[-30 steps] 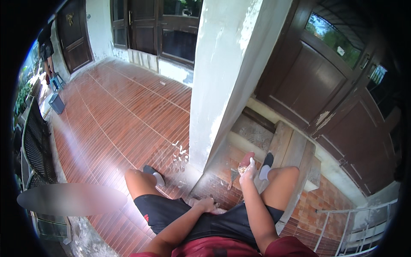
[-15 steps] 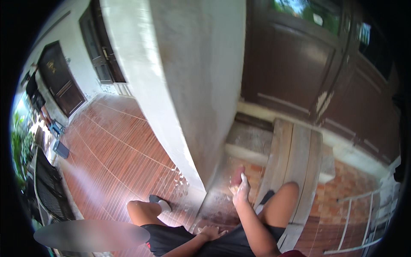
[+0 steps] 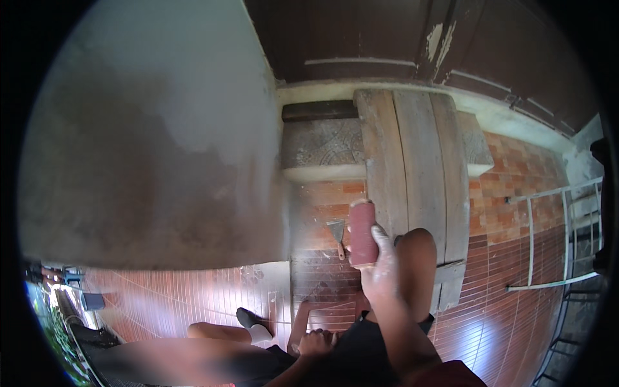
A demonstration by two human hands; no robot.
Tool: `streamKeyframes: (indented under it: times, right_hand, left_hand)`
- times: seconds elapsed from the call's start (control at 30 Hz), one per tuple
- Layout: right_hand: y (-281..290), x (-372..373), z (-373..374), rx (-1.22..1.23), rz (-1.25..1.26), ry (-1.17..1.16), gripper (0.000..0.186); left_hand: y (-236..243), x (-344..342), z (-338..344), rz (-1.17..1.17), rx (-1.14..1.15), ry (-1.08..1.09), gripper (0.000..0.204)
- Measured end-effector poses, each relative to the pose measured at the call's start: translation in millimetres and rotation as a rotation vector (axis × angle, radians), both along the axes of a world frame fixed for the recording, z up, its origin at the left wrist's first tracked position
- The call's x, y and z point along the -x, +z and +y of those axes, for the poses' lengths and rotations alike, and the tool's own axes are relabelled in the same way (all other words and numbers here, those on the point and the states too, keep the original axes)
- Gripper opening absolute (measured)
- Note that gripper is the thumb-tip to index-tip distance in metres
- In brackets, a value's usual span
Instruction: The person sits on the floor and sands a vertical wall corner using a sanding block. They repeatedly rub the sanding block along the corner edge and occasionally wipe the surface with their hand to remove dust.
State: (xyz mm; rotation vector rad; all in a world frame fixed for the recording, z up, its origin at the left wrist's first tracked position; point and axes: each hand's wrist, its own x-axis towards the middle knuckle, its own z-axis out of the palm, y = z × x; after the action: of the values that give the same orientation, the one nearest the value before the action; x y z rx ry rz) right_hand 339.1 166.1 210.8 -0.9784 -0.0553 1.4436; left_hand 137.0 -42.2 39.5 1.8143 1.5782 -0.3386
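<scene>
My right hand (image 3: 380, 261) grips a sanding block (image 3: 363, 235) faced with dark red sandpaper. It is held up in front of my right knee, and pale dust coats the fingers and wrist. My left hand (image 3: 316, 342) rests low by my lap with its fingers curled; whether anything is inside them is hidden. Beyond the sanding block, a putty knife (image 3: 336, 237) with a wide blade and brown handle lies on the tiled floor. To the left rises a wall or pillar (image 3: 148, 148) with a smooth, patchy grey surface.
A grey plank bench (image 3: 422, 161) extends from beside my right knee toward brown wooden doors (image 3: 361, 39) with peeling paint. A concrete step (image 3: 322, 143) sits beside it. At right stands a white metal frame (image 3: 530, 238). A dark bin (image 3: 93, 301) is far left.
My view has swung down and right, so the pillar now fills the left side. The sanding block shows larger and upright in my right hand. The putty knife has come into clear view.
</scene>
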Motion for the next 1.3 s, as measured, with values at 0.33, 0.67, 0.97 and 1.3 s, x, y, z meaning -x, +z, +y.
streamKeyframes:
  times: [0.33,0.67,0.97,1.3]
  right_hand:
    - [-32.4,-10.3,53.1,0.358,-0.198,-0.005,0.044]
    - [-13.6,-30.4,63.4,0.422,-0.336,-0.278,0.041]
    - [244.7,8.4,-191.1,0.277,-0.209,-0.652,0.042]
    - [261.2,36.7,-481.9,0.542,-1.045,-1.046,0.023]
  left_hand:
    - [-47.5,11.5,14.2,-0.088,0.458,-0.186,0.068]
    - [96.3,10.9,16.4,-0.057,0.837,-0.185,0.087]
    - [159.2,69.6,-2.3,-0.039,0.721,-0.348,0.083]
    - [175.7,113.5,-89.2,-0.347,0.262,-0.690,0.083]
